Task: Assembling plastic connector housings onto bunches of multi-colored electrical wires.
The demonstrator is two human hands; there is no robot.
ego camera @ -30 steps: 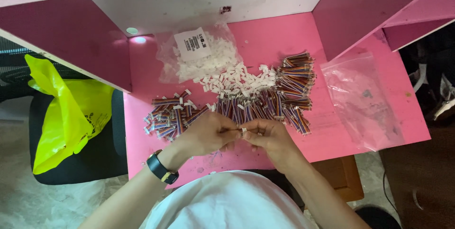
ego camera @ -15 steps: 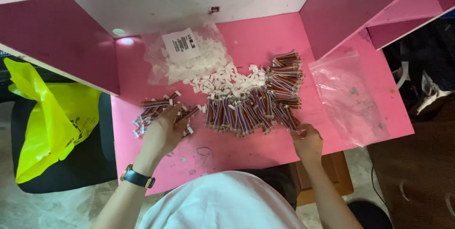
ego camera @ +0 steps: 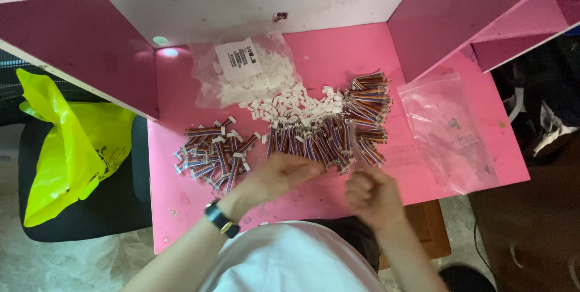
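Head view, looking straight down: the left hand [ego camera: 279, 175] reaches forward from the lower left, forearm slanting up and to the right, a dark wristwatch [ego camera: 219, 219] on the wrist. The hand is motion-blurred; its fingers stretch toward the near edge of the middle pile of striped cable pieces [ego camera: 309, 143] and seem to touch it, but whether they pinch anything cannot be told. The right hand [ego camera: 370, 191] is drawn back toward the body, curled into a loose fist above the near edge of the pink tabletop [ego camera: 423, 56], just beside the left hand; blur hides whether it grips a piece.

The cable pieces are short, multicoloured ribbon lengths. In the middle pile their long axes run mostly away from the person, ends pointing to the back wall. A right-hand stack [ego camera: 367, 105] lies crosswise, long axes running left to right. A left pile [ego camera: 211, 150] carries white end plugs and lies in mixed directions, many slanting.

Behind the piles sits a scatter of small white connectors [ego camera: 296, 106], spilling from a clear bag with a white label [ego camera: 241, 71]. An empty-looking clear plastic bag [ego camera: 450, 129] lies flat at the right of the tabletop. A yellow plastic bag [ego camera: 69, 147] rests on a dark chair [ego camera: 84, 219] to the left.
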